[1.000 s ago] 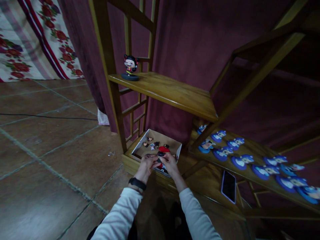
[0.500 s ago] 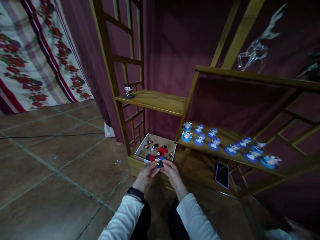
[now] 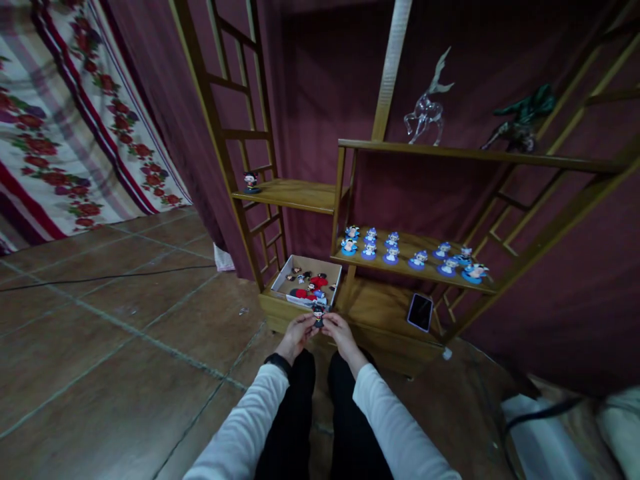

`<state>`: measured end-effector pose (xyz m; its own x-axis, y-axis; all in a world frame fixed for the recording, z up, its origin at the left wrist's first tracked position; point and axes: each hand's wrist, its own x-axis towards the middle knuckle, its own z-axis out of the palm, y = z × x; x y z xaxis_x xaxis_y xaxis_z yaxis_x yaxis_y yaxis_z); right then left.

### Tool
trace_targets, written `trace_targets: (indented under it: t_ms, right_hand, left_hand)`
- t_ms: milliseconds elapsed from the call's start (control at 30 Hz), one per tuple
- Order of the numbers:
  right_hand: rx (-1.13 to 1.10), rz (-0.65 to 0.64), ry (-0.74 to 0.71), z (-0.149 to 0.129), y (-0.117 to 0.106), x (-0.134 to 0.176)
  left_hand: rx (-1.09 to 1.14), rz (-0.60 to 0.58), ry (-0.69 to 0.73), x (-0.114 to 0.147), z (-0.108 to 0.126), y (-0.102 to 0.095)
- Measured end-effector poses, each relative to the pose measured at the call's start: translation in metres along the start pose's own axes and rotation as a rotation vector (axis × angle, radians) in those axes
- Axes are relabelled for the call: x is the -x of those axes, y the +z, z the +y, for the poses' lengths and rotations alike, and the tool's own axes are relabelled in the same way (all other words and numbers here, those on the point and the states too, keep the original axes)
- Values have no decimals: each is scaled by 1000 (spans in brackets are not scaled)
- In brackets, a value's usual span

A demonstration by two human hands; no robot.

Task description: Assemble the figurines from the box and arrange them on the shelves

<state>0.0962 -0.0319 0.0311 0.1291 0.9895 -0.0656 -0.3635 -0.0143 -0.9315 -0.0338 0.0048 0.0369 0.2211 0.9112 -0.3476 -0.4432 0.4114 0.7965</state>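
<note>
Between the fingertips of my left hand [image 3: 299, 333] and my right hand [image 3: 338, 329] I hold a small doll figurine [image 3: 319, 315] upright by its dark base. It has black hair and a red and black body. Both hands are closed on it, just in front of a shallow cardboard box [image 3: 281, 280]. Inside the box lie several more figurines, some with red parts, such as a red figurine [image 3: 319, 283]. A similar black-haired figurine [image 3: 251, 183] stands at the left end of the upper left shelf [image 3: 300, 194].
Several blue and purple figurines [image 3: 392, 255] stand in rows on the middle shelf [image 3: 360, 257]. A phone [image 3: 420, 311] lies on the lower board. Above, a clear glass deer [image 3: 426, 110] and a dark green statue [image 3: 523, 119] stand on the top shelf. A thin cable [image 3: 110, 275] crosses the floor.
My view has pulled back and shifted right, bringing more of the shelf unit into sight. The figurine stays in both hands, now a little clearer of the box's front edge.
</note>
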Motion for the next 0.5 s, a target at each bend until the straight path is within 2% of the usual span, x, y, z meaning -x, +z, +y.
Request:
trace_targets:
  t_ms: [200, 367, 500]
  right_hand:
    - [24, 32, 10, 4, 0, -3]
    - [8, 58, -9, 14, 2, -10]
    - [-55, 47, 39, 19, 1, -16]
  left_hand:
    - [-13, -23, 109, 7, -6, 4]
    - [2, -12, 132, 6, -7, 4]
    - [6, 11, 133, 5, -7, 2]
